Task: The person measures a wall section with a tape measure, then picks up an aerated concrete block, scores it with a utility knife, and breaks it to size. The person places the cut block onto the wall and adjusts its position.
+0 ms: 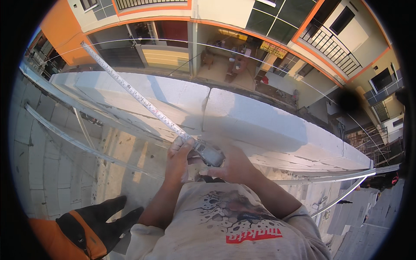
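Close in front of my chest I hold a tape measure with both hands. Its grey case (209, 154) sits in my right hand (235, 164), whose fingers wrap around it and are partly blurred. My left hand (177, 159) is closed on the white blade (143, 100) near the mouth of the case. From there the blade runs out stiffly to the far left, over a wall of white blocks (264, 121), and its tip stands out beyond the wall's top. The hands are on the near side of the wall, just below its top.
Long metal profiles (78, 136) run along the left, with another metal bar (342, 175) at the right. A person in orange and black (89, 229) is at the lower left. Past the wall, a thin cable (195, 42) crosses before a building with orange trim (141, 19).
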A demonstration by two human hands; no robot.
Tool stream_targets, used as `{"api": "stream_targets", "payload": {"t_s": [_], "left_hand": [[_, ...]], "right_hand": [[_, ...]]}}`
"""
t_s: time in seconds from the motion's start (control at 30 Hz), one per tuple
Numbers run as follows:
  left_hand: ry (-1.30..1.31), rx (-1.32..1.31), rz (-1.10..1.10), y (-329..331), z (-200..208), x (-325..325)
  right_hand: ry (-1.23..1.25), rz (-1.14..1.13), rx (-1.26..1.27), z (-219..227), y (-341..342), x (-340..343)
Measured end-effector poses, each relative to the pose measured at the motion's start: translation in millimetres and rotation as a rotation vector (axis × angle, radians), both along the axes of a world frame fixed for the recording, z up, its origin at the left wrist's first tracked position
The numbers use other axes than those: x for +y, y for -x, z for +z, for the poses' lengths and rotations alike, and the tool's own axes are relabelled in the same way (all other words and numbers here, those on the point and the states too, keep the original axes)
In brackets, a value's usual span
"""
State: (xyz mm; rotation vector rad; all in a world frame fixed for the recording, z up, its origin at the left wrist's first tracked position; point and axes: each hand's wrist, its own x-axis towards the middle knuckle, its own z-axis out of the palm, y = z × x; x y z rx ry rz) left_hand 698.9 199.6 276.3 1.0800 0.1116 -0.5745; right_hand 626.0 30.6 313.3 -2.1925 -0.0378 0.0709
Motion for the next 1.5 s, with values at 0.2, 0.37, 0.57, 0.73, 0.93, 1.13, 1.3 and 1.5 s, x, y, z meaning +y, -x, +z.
{"api": "stream_targets", "payload": {"t_s": [0.2, 0.37, 0.57, 0.73, 0.93, 1.13, 1.3, 1.5], "left_hand": [[-0.09, -0.088, -0.079, -8, 5, 1], [-0.129, -0.2, 0.167, -42, 17, 12], [-0.249, -0.265, 0.015, -57, 30, -13], [-0.281, -0.274, 0.062, -67, 33, -24], [-0.424, -0.273, 0.231, -90, 13, 30], [-0.797, -0.484, 0.457, -148, 15, 121], [-0.906, -0.774, 0.553, -201, 36, 180], [-0.963, -0.698, 0.546, -234, 29, 213]], "right_hand": [[-0.063, -0.125, 0.068, 10, -13, 12], [0.187, -0.038, 0.059, 36, -1, -27], [0.381, -0.031, 0.074, 63, 9, -95], [0.39, -0.136, 0.047, 76, -4, -122], [0.511, -0.155, 0.096, 76, -9, -133], [0.681, -0.172, 0.075, 84, -8, -121], [0.602, -0.24, 0.102, 88, -5, -107], [0.725, -0.253, -0.021, 78, -5, -104]]}}
